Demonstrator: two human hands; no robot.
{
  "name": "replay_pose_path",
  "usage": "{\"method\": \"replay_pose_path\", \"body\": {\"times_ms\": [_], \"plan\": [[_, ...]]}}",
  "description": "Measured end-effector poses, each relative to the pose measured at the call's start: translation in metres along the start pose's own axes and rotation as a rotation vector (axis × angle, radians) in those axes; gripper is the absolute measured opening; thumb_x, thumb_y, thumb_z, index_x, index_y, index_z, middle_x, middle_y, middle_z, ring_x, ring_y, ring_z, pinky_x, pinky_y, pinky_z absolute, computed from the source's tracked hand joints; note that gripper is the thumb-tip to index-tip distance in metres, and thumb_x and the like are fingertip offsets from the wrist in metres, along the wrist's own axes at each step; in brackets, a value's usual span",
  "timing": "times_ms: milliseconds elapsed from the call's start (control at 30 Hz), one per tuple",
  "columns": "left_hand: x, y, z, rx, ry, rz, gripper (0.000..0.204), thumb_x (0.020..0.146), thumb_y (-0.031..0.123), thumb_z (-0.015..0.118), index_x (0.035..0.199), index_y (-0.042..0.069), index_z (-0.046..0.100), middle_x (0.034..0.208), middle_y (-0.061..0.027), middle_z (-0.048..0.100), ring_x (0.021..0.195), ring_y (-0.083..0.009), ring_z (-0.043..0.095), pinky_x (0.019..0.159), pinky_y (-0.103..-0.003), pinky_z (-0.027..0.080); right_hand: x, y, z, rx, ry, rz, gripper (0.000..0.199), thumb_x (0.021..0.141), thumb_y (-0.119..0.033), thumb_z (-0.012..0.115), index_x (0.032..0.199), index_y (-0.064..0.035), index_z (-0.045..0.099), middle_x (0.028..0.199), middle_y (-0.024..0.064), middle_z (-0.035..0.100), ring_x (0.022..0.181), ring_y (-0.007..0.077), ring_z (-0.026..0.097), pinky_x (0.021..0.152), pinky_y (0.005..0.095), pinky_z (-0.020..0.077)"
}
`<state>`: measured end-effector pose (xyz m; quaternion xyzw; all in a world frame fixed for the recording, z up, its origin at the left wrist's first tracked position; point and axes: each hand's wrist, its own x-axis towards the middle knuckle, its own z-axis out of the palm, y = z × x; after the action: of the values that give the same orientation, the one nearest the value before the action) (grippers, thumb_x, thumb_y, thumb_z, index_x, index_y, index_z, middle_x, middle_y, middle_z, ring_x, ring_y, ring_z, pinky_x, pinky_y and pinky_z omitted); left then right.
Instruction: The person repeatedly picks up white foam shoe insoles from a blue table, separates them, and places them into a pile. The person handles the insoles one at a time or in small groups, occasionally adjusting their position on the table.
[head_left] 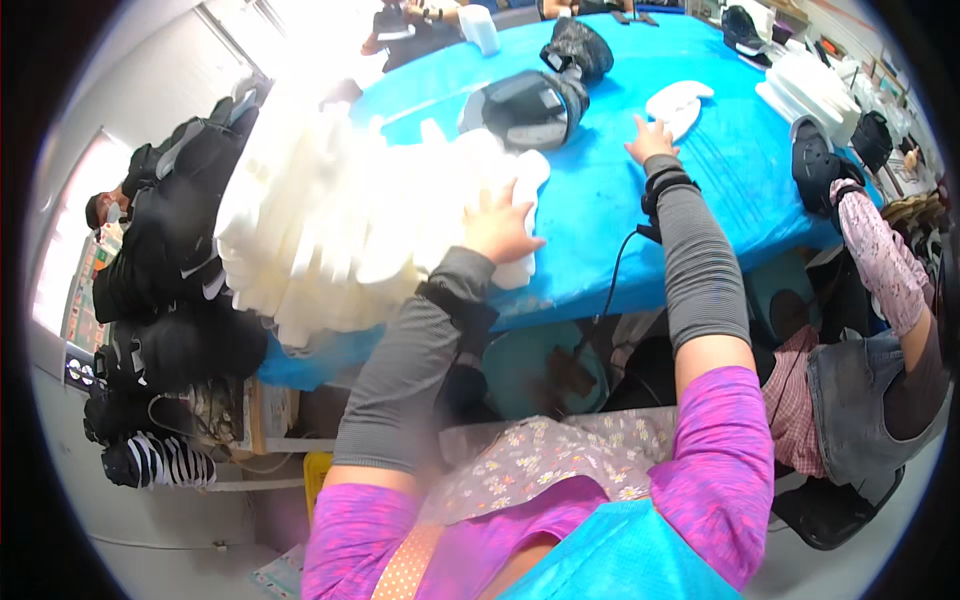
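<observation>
My left hand (pixel 500 226) lies with fingers spread on the right end of a big heap of white, soft-looking pieces (pixel 340 210). Glare washes out much of that heap, so its separate layers are hard to make out. Farther out over the blue-covered table, my right hand (pixel 653 140) is open, its fingers apart. Just beyond its fingertips rests a single white curved piece (pixel 680 108), which the hand does not appear to grip. Between and beyond my hands sit a dark padded item with a smooth grey panel (pixel 522 108) and another black padded item (pixel 578 50).
Blue sheeting (pixel 600 240) covers the table. At right, another person's sleeved arm (pixel 880 240) reaches to a black padded item (pixel 815 165). White pieces are stacked (pixel 810 90) at the far right. Black goods (pixel 170 230) are piled at left. A thin cable (pixel 612 285) hangs near my right wrist.
</observation>
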<state>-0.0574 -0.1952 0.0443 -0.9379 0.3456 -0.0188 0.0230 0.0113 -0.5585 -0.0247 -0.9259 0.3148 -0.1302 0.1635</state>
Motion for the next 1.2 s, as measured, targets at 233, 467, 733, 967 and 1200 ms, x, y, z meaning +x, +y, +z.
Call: {"method": "replay_pose_path", "body": {"times_ms": [233,467,733,967,1200], "plan": [[0.0,-0.008,0.004,-0.138,0.002,0.051,0.072,0.076,0.058,0.075,0.137,0.024,0.059,0.162,-0.0108,0.024,0.147,-0.0512,0.012,0.112,-0.07,0.024,-0.001,0.006,0.016,-0.071,0.012,0.056,0.059,0.087,-0.054,0.069,0.14,-0.0318,0.055,0.156,0.0089,0.035,0.145,0.0398,0.026,0.108,0.0699,0.0313],[-0.004,-0.004,0.009,-0.187,0.064,0.067,0.069,0.075,0.054,0.077,0.134,0.021,0.062,0.16,-0.0111,0.028,0.148,-0.0525,0.006,0.111,-0.072,0.023,0.003,0.052,0.015,0.071,0.27,0.107,0.024,0.095,-0.015,0.052,0.117,-0.0163,0.063,0.132,0.0134,0.058,0.114,0.0396,0.06,0.089,0.0474,0.0548],[-0.012,0.001,0.005,-0.167,0.08,0.074,0.069,0.073,0.055,0.077,0.133,0.024,0.062,0.158,-0.0105,0.03,0.147,-0.0527,0.011,0.109,-0.073,0.026,0.023,0.065,0.021,-0.117,0.162,-0.14,0.027,0.096,-0.019,0.046,0.116,-0.0174,0.065,0.123,0.0168,0.064,0.107,0.0363,0.065,0.085,0.0509,0.0542],[-0.001,-0.002,0.012,-0.178,0.05,0.015,0.064,0.076,0.051,0.075,0.132,0.024,0.062,0.158,-0.009,0.029,0.148,-0.0508,0.01,0.108,-0.073,0.028,0.05,0.062,0.019,-0.064,0.218,-0.147,0.026,0.095,-0.017,0.046,0.106,-0.0082,0.069,0.104,0.0216,0.071,0.099,0.0393,0.068,0.08,0.0536,0.0529],[0.0,-0.003,0.022,-0.244,0.162,0.0,0.07,0.084,0.058,0.067,0.143,0.022,0.052,0.157,-0.0093,0.034,0.148,-0.0466,0.014,0.109,-0.072,0.026,-0.064,0.023,-0.055,0.98,0.224,-0.349,0.009,0.101,-0.008,0.052,0.108,-0.0043,0.057,0.106,0.015,0.068,0.091,0.0254,0.069,0.072,0.0358,0.0559]]}}
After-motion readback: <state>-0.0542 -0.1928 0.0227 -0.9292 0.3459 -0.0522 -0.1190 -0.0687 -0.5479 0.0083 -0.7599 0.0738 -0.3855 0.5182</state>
